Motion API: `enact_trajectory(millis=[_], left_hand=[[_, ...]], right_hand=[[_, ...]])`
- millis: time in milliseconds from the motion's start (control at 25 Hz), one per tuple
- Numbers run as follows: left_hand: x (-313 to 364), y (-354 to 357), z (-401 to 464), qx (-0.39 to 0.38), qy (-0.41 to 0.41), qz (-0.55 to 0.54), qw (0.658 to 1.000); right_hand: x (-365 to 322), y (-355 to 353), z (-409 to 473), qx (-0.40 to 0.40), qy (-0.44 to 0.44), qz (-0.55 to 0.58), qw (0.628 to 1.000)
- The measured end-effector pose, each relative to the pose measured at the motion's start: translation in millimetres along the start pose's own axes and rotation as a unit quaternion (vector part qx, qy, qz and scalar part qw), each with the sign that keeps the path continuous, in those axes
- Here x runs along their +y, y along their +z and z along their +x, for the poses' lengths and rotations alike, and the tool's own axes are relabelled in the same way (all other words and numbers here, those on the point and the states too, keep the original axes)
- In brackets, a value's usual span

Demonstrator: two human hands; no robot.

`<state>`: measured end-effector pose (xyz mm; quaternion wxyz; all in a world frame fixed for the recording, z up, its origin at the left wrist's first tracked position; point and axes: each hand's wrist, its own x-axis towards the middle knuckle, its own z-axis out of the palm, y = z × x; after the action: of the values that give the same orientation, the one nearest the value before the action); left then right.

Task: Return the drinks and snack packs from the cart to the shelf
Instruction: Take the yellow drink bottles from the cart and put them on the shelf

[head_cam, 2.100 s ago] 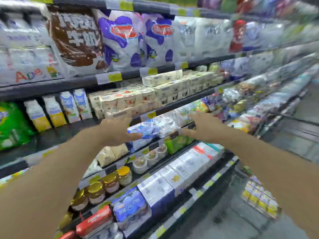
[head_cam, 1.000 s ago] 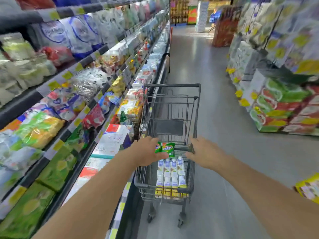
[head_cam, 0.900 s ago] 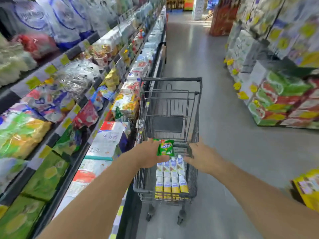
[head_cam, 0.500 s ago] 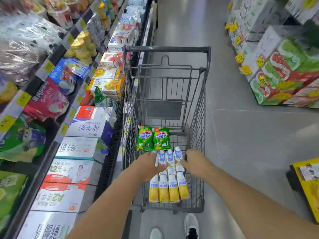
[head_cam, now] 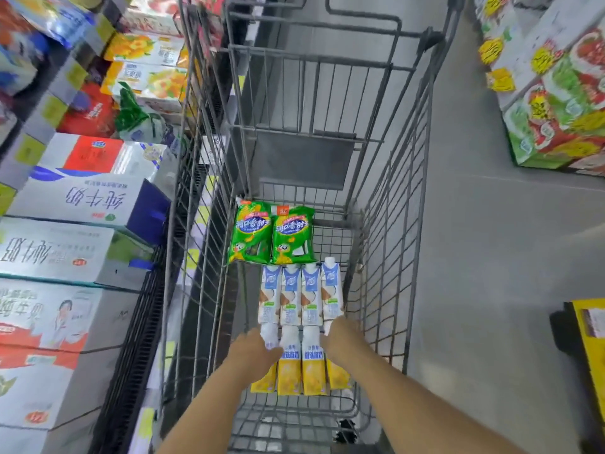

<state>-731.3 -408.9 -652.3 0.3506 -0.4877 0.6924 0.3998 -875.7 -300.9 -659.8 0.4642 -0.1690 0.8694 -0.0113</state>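
Observation:
The wire shopping cart [head_cam: 389, 224] stands in front of me. On its floor lie two green snack packs [head_cam: 271, 235], a row of blue-and-white drink cartons [head_cam: 301, 294] and, nearer me, a row of yellow-and-white drink cartons [head_cam: 299, 368]. My left hand [head_cam: 253, 353] reaches down and grips the white top of the leftmost yellow carton. My right hand [head_cam: 343, 339] curls over the top of the rightmost yellow carton, and its fingertips are hidden.
The shelf [head_cam: 137, 322] runs along the cart's left side, with large milk boxes [head_cam: 75, 204] stacked low on it. Across the grey aisle floor [head_cam: 491, 257], stacked product cases [head_cam: 556, 103] stand at the right. A yellow box [head_cam: 589, 339] sits near the right edge.
I turned from the shelf to the cart and leaned over it. Both hands dropped from the cart's rim down onto the yellow cartons at its near end.

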Motion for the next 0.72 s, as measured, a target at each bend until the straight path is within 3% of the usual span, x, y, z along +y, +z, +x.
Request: enact_trajectory(millis=[160,320,520,720], left_hand=[[-9.1,22.0,23.2,-0.013,-0.052,-0.080,0.995],[-9.1,32.7,38.0,-0.041,-0.055,-0.191,0.979],[-9.5,35.3,47.3,-0.057,-0.084,-0.192,0.976],[-14.9,31.6,55.4,-0.059,-0.109,-0.079,0.989]], right_hand=[[8.8,26.1,17.0,0.010,0.082,0.072,0.994],[17.2,49.0,26.7,0.007,0.128,0.131,0.983],[21.1,66.7,30.5,0.038,0.160,0.146,0.976],[22.9,75.9,36.2,0.042,0.153,0.072,0.985]])
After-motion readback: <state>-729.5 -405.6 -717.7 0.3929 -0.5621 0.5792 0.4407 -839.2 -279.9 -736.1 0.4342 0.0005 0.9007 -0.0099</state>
